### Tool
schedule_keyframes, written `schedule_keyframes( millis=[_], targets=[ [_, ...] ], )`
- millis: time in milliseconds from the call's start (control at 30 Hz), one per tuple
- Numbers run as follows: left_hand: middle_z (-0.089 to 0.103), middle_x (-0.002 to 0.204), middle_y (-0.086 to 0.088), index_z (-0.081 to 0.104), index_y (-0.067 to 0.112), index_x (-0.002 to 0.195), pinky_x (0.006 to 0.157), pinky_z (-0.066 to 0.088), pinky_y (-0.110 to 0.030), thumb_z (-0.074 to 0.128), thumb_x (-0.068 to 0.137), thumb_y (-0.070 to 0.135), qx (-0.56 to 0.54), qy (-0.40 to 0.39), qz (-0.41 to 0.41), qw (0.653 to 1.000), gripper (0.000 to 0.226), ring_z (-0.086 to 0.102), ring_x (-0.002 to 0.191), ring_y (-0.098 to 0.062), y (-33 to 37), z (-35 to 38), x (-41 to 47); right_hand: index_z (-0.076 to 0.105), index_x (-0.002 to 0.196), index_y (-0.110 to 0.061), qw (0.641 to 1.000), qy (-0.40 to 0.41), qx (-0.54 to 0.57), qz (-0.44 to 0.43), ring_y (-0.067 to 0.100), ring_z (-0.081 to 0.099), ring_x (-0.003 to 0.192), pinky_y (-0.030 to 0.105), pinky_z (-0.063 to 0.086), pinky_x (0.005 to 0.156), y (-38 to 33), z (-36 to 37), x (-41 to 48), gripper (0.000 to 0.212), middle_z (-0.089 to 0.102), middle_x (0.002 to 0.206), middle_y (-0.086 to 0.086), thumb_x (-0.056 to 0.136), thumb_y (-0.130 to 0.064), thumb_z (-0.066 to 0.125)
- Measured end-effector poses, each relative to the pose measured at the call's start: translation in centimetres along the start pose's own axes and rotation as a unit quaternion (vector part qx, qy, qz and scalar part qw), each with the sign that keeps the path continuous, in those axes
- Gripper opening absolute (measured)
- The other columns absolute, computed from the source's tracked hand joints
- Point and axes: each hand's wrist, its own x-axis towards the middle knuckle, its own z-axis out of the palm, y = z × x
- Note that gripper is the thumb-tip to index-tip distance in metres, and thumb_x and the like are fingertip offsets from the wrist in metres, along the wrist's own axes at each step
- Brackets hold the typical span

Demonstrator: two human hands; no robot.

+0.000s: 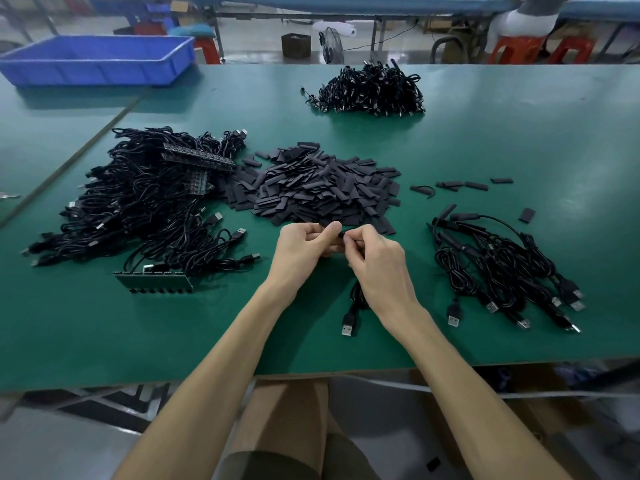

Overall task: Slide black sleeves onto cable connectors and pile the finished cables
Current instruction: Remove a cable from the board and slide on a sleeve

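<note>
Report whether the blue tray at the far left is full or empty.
Empty as far as shows: the blue tray shows only bare inner walls; the floor behind its front wall is hidden.

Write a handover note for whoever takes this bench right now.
Left hand pinches the sleeve against the right fingertips; how far it is on, cannot tell.
Right hand grips the cable, whose USB plug lies on the table.
Sleeve pile centre, unsleeved heap left, finished pile right.
Done: the small right pile. Left: seat this sleeve, pile the cable, work through the heap.
</note>
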Motion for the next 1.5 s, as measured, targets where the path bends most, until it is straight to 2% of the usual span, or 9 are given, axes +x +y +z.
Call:
schedule_keyframes(
  millis=[100,233,300,400,567,700,900,1300,1500],
  targets=[
    [0.078,0.077,0.001,0.075,0.005,0.088,0.065,0.05,-0.01,0.067,0.098,0.032,-0.028,0.011,0.003,1.0,0.03,0.073,0.07,-0.004,0.0,0.1,-0.2,0.067,0.106,-0.009,0.999,0.003,0.039,0.012,0.013,0.068,0.076,0.041,0.057,0.074,0.3,0.0,0.0,0.014,0.072,0.086,0.0,0.105,-0.022,0.06],
    [0.079,0.082,-0.002,0.077,0.006,0.09,0.069,0.055,-0.016,0.067,0.098,0.032,-0.077,0.039,0.0,0.996,0.029,0.076,0.077,-0.012,-0.1,0.0,0.0,0.064,0.112,-0.017,0.997,0.011,0.069,0.02,0.003,0.069,0.09,0.024,0.057,0.083,0.6,0.2,0.5,0.015,0.072,0.098,-0.008,0.099,-0.023,0.07],
    [0.079,0.084,-0.003,0.078,0.007,0.091,0.07,0.056,-0.018,0.067,0.098,0.032,-0.09,0.043,-0.004,0.995,0.029,0.076,0.08,-0.015,-0.1,0.0,0.1,0.058,0.106,-0.022,0.997,0.01,0.076,0.026,-0.002,0.066,0.094,0.014,0.053,0.082,0.7,0.3,0.6,0.017,0.069,0.096,-0.015,0.097,-0.022,0.072],
    [0.079,0.085,-0.004,0.078,0.008,0.089,0.07,0.057,-0.018,0.066,0.098,0.031,-0.097,0.041,-0.002,0.994,0.028,0.077,0.083,-0.017,0.0,-0.1,0.2,0.061,0.1,-0.02,0.996,0.02,0.077,0.028,-0.006,0.064,0.095,0.009,0.051,0.079,0.8,0.4,0.7,0.013,0.067,0.091,-0.017,0.096,-0.021,0.073],
    [0.079,0.086,-0.005,0.077,0.004,0.092,0.072,0.058,-0.02,0.066,0.098,0.03,-0.092,0.025,0.0,0.995,0.029,0.077,0.084,-0.018,0.0,-0.1,0.2,0.064,0.092,-0.026,0.99,0.033,0.126,0.061,-0.002,0.068,0.084,0.01,0.052,0.075,0.9,0.2,0.9,0.015,0.071,0.086,-0.016,0.093,-0.018,0.077],
    [0.079,0.086,-0.006,0.075,0.001,0.094,0.073,0.057,-0.019,0.068,0.097,0.031,-0.073,0.014,0.009,0.997,0.031,0.077,0.085,-0.017,-0.1,-0.3,0.2,0.068,0.092,-0.019,0.991,0.028,0.12,0.048,-0.003,0.068,0.082,0.009,0.051,0.072,1.0,0.3,0.7,0.009,0.071,0.086,-0.016,0.094,-0.017,0.076],
    [0.079,0.088,-0.007,0.072,-0.003,0.098,0.075,0.057,-0.02,0.066,0.099,0.027,-0.069,-0.016,0.019,0.997,0.03,0.077,0.087,-0.017,-0.1,-0.5,0.1,0.071,0.091,-0.014,0.99,0.028,0.125,0.051,0.003,0.07,0.078,0.022,0.056,0.073,1.3,0.2,0.7,0.007,0.072,0.083,-0.014,0.093,-0.015,0.077],
    [0.079,0.096,-0.006,0.073,0.001,0.106,0.087,0.058,-0.027,0.066,0.098,0.022,-0.056,-0.067,0.039,0.995,0.023,0.074,0.087,-0.013,-0.1,-0.8,-0.1,0.074,0.084,-0.014,0.993,0.037,0.112,0.03,0.009,0.069,0.079,0.035,0.057,0.074,1.5,0.2,0.5,0.007,0.075,0.085,-0.008,0.088,-0.013,0.081],
    [0.079,0.093,-0.003,0.073,0.005,0.107,0.08,0.055,-0.019,0.065,0.099,0.023,-0.052,-0.069,0.042,0.995,0.022,0.073,0.084,-0.008,-0.3,-0.8,-0.1,0.075,0.085,-0.012,0.991,0.038,0.123,0.039,0.01,0.07,0.079,0.039,0.059,0.075,1.2,0.0,0.4,0.008,0.075,0.086,-0.007,0.086,-0.013,0.083]
  ],
)
